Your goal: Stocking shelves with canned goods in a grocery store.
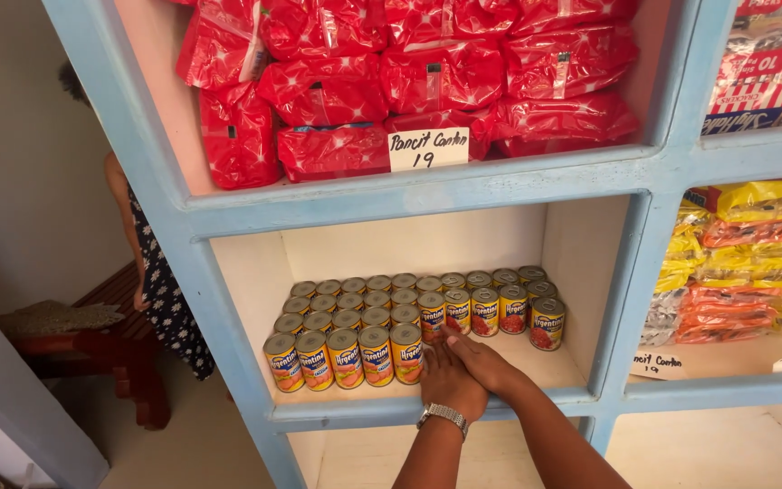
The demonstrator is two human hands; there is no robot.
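Several rows of small cans (368,312) with yellow and red labels stand on the middle shelf (554,371) of a light blue shelving unit. My left hand (448,378), with a metal watch on its wrist, lies flat on the shelf board, fingertips against the front-row can (406,351). My right hand (484,359) rests partly over the left one, its fingers stretched toward the cans (457,312) in the row behind. Neither hand holds anything.
Red plastic packets (391,77) and a white handwritten card (428,149) fill the shelf above. Yellow and orange packets (753,263) sit in the right compartment. Another person in a dark dotted dress (169,308) stands at left beside a red wooden bench (106,349).
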